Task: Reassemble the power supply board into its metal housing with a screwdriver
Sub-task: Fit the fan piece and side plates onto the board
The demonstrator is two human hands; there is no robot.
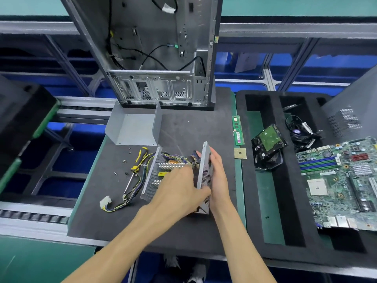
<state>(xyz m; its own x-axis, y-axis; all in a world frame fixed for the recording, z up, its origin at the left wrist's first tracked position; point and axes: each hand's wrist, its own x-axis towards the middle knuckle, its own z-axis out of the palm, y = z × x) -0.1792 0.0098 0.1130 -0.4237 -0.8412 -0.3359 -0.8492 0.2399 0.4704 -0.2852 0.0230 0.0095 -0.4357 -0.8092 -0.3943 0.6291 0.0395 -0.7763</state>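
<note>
The perforated metal housing (152, 176) sits on the black mat with the power supply board (173, 163) and its heatsinks inside. My left hand (181, 190) reaches into the housing and grips its right wall (205, 174) from the inside, thumb over the edge. My right hand (219, 174) presses flat against the outside of that same wall. The wire bundle (130, 197) trails left to a white connector (105, 201). A yellow-and-black screwdriver (136, 166) lies left of the housing. Several small screws (123, 161) lie scattered near it. The grey housing cover (134, 127) lies behind.
An open computer case (159, 58) stands at the back of the mat. Right of the mat lie memory sticks (237, 129) and a CPU (240, 153). A foam tray (285, 211) holds a hard drive (268, 144), a fan with cables (299, 131) and a motherboard (342, 180).
</note>
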